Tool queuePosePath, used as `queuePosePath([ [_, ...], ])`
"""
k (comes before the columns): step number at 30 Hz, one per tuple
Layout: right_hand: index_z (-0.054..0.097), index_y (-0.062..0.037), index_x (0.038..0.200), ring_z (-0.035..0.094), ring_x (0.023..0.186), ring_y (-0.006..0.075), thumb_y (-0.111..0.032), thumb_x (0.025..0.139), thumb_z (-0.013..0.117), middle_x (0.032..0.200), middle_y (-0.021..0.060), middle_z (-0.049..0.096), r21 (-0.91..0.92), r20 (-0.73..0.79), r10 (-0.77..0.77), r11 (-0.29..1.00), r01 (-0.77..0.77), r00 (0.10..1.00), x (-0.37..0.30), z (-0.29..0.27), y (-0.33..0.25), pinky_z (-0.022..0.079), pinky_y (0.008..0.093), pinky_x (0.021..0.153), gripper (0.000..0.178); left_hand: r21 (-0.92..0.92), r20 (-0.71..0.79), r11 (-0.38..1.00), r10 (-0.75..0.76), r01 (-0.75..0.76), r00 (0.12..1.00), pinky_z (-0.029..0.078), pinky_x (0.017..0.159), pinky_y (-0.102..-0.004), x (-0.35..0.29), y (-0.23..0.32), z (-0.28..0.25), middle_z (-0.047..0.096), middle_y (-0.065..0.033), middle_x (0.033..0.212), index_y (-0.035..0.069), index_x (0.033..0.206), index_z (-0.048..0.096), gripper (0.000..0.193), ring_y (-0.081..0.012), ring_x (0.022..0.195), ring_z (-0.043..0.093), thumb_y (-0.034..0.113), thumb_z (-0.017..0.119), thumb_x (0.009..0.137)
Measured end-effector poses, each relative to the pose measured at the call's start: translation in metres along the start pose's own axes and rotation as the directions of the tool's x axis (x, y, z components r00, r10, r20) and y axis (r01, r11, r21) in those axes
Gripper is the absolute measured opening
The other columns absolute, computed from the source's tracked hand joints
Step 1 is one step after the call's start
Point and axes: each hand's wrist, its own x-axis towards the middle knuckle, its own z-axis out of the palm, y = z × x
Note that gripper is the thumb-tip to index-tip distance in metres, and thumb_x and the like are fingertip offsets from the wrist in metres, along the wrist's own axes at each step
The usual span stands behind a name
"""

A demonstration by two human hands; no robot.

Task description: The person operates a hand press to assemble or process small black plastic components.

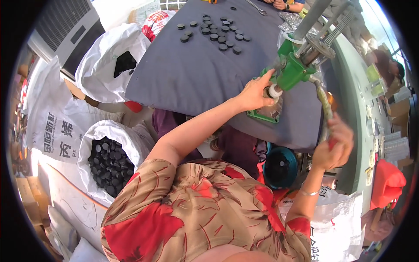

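A green hand press [293, 72] stands at the right side of the cloth-covered table. My left hand [255, 94] is at its white-tipped ram [275, 91], index finger stretched upward and thumb apart; the other fingers are partly hidden, and I cannot see anything held in them. My right hand [335, 144], smeared by motion, is closed round the lower end of the press's lever [324, 100], which is wrapped in something yellowish. Several round black caps [214, 37] lie scattered on the far part of the table.
At the left, an open white sack [98, 131] holds many black caps, with another white sack [104, 87] beyond it. Below the table's front edge is a teal bucket [290, 159]. Another person's hands [280, 4] rest at the far edge near a spoon-like metal tool [257, 8].
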Motion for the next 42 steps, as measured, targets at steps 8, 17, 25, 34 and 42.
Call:
queuePosePath([
  [8, 0.055, 0.0076, 0.080, 0.057, 0.062, 0.0210, -0.010, 0.091, 0.042, 0.077, 0.0165, 0.057, -0.158, -0.176, 0.139, 0.973, -0.168, 0.975, 0.133, 0.037, 0.031, 0.055, 0.0375, 0.065, 0.024, -0.090, -0.079, 0.993, -0.086, 0.079, 0.993, 0.047, 0.086, -0.0322, -0.007, -0.003, 0.003, 0.065, -0.0122, 0.108, 0.009, 0.143, 0.022, 0.091, -0.0236, 0.097, 0.063, 0.006, 0.075, 0.069],
  [17, 0.056, 0.0062, 0.080, 0.053, 0.056, 0.0173, -0.008, 0.088, 0.047, 0.074, 0.0130, 0.055, 0.168, -0.222, 0.305, 0.947, -0.272, 0.926, 0.144, 0.041, 0.035, 0.046, 0.0303, 0.053, 0.019, -0.057, -0.111, 0.996, -0.080, 0.074, 0.991, 0.046, 0.086, -0.0317, -0.001, -0.003, 0.013, 0.067, -0.0111, 0.103, 0.005, 0.142, 0.023, 0.090, -0.0221, 0.095, 0.064, 0.006, 0.076, 0.069],
  [25, 0.047, 0.0030, 0.081, 0.050, 0.058, 0.0252, -0.011, 0.088, 0.041, 0.077, 0.0178, 0.050, 0.125, -0.219, 0.109, 0.989, -0.083, 0.969, 0.056, 0.020, 0.007, 0.048, 0.0416, 0.059, 0.017, -0.086, -0.069, 0.986, -0.147, 0.141, 0.987, 0.045, 0.088, -0.0322, 0.000, 0.000, 0.007, 0.067, -0.0120, 0.105, 0.004, 0.141, 0.023, 0.090, -0.0231, 0.099, 0.063, 0.006, 0.076, 0.068],
  [34, 0.045, 0.0016, 0.081, 0.056, 0.062, 0.0308, -0.015, 0.087, 0.041, 0.076, 0.0183, 0.051, 0.077, -0.030, -0.112, 0.990, 0.114, 0.993, 0.003, 0.005, 0.008, 0.053, 0.0506, 0.065, 0.018, -0.113, -0.013, 0.987, -0.116, 0.113, 0.993, 0.045, 0.091, -0.0322, 0.001, -0.001, -0.001, 0.064, -0.0141, 0.112, 0.006, 0.143, 0.022, 0.092, -0.0246, 0.102, 0.062, 0.004, 0.075, 0.067],
  [42, 0.045, 0.0006, 0.080, 0.056, 0.065, 0.0305, -0.018, 0.089, 0.043, 0.077, 0.0173, 0.051, 0.075, 0.034, -0.103, 0.992, 0.100, 0.994, -0.007, 0.002, 0.009, 0.052, 0.0504, 0.068, 0.021, -0.181, 0.021, 0.978, -0.106, 0.109, 0.994, 0.045, 0.092, -0.0325, 0.000, -0.004, -0.005, 0.061, -0.0145, 0.118, 0.007, 0.143, 0.020, 0.094, -0.0229, 0.106, 0.059, 0.003, 0.074, 0.067],
])
